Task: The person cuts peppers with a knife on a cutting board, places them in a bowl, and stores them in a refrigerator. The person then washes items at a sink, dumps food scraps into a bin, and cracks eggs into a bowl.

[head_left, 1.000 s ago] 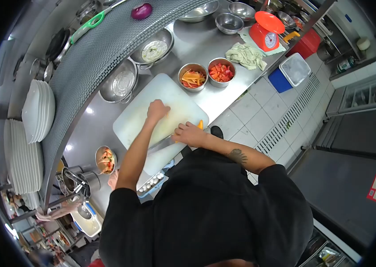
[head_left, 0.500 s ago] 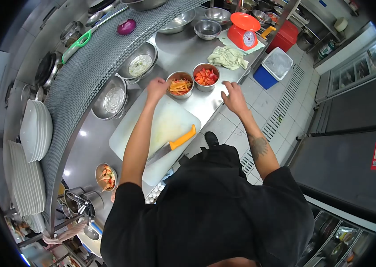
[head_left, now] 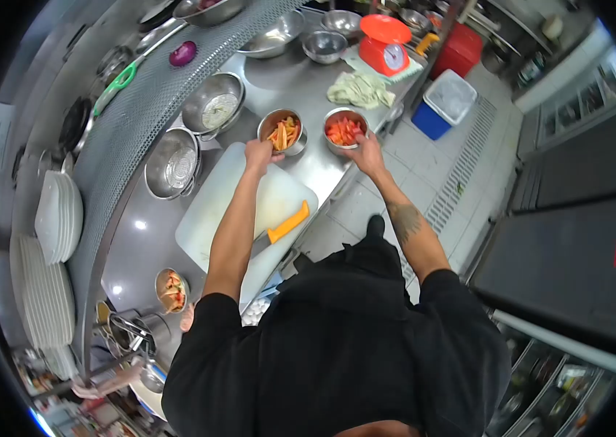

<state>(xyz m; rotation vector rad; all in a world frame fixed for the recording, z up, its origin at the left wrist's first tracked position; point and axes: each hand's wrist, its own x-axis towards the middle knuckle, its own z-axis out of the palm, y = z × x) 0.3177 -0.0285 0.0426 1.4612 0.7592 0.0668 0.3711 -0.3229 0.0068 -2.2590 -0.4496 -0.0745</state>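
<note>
My left hand (head_left: 260, 156) grips the near side of a steel bowl (head_left: 292, 151) of orange and red strips (head_left: 283, 134). My right hand (head_left: 365, 154) has its fingers around the near right side of another steel bowl (head_left: 327, 121), which contains red chopped pieces (head_left: 343, 131). Below my hands lies the white cutting board (head_left: 213, 207), with a yellow-handled knife (head_left: 288, 223) on its right part. The blade is partly hidden behind my left forearm.
Two colanders (head_left: 180, 153) stand left of the board. A red scale (head_left: 384, 54) and a crumpled cloth (head_left: 360, 90) are beyond the bowls. A small bowl of scraps (head_left: 172, 290) sits at lower left, near another person's hand (head_left: 187, 317).
The knife has been let go onto the board. Both hands have moved up to the two steel bowls and taken hold of them. The bowls are now farther apart.
</note>
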